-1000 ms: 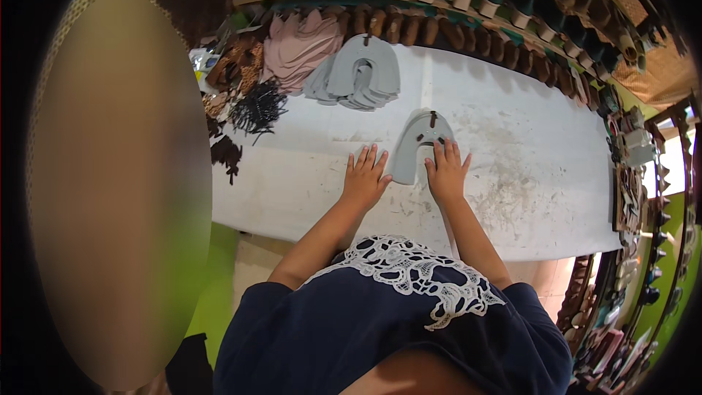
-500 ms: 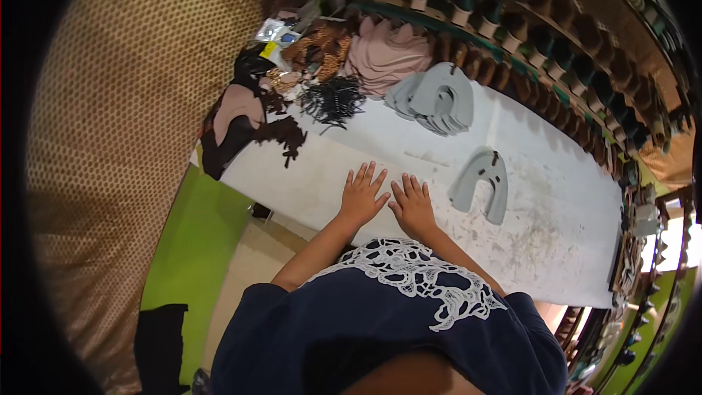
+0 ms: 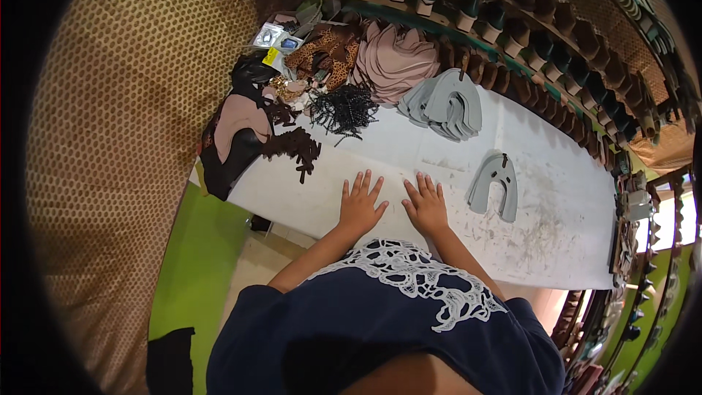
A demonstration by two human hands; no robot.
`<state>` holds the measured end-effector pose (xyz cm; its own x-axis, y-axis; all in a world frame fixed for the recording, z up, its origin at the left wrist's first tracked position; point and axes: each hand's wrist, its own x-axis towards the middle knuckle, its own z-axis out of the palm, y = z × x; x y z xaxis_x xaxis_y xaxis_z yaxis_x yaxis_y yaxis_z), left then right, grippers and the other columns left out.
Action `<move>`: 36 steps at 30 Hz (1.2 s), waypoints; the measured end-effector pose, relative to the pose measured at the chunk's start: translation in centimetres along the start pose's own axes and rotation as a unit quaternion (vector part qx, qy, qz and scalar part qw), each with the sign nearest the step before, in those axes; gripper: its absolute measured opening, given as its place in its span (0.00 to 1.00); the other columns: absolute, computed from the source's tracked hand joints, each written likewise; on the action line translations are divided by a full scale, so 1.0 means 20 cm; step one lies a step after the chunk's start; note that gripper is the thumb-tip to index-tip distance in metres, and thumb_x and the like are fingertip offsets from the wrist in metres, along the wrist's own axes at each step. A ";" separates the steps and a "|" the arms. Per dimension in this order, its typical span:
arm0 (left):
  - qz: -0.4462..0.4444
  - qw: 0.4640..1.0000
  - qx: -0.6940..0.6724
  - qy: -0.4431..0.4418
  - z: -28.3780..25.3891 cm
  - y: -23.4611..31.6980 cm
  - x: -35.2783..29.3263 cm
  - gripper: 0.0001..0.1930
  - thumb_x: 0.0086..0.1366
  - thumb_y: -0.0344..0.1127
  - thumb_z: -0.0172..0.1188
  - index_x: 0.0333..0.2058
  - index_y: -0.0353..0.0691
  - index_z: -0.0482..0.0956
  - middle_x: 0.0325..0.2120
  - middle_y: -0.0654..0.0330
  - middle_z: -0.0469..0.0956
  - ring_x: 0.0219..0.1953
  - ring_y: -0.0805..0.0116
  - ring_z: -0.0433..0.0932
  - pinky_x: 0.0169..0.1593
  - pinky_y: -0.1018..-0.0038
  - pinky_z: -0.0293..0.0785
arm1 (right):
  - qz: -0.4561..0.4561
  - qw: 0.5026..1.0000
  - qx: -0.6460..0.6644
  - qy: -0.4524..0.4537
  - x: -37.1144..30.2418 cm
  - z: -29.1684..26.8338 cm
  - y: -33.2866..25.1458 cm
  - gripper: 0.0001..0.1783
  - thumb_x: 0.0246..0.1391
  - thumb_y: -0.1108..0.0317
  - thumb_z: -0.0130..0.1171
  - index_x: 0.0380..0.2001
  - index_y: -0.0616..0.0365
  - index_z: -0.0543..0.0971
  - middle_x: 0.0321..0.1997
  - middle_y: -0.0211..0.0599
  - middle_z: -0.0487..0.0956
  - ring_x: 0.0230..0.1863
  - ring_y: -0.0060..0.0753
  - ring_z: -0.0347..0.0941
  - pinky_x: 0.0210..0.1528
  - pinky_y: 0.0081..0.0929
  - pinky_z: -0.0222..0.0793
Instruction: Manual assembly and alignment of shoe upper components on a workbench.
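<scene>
Left hand (image 3: 358,209) and right hand (image 3: 427,208): spread, empty. Right of centre, I judge grey arch pieces (image 3: 500,171) light, pliable; grip the curve.

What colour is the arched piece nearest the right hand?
Arched piece: light grey, best in the head view.

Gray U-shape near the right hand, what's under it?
Under the gray U-shape, another gray layer seems to peek out at its left, on the white table. Anything fully underneath is covered.
</scene>
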<state>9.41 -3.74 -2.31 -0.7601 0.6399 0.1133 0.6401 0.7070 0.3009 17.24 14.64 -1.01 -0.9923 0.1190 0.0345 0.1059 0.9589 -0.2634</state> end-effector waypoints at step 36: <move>0.183 0.978 0.048 0.084 0.03 0.16 1.09 0.22 0.54 0.42 0.59 0.48 0.45 0.72 0.58 0.54 0.60 0.64 0.55 0.52 0.62 0.42 0.41 | 0.178 0.960 0.075 0.203 0.53 -0.27 0.81 0.22 0.52 0.61 0.54 0.52 0.50 0.71 0.54 0.41 0.70 0.57 0.44 0.63 0.61 0.52 0.51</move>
<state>-5.04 12.77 0.54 -0.4812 0.8027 0.3524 0.8739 0.4708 0.1211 8.80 32.87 0.20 -0.7848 0.5518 0.2821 0.3919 0.7946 -0.4637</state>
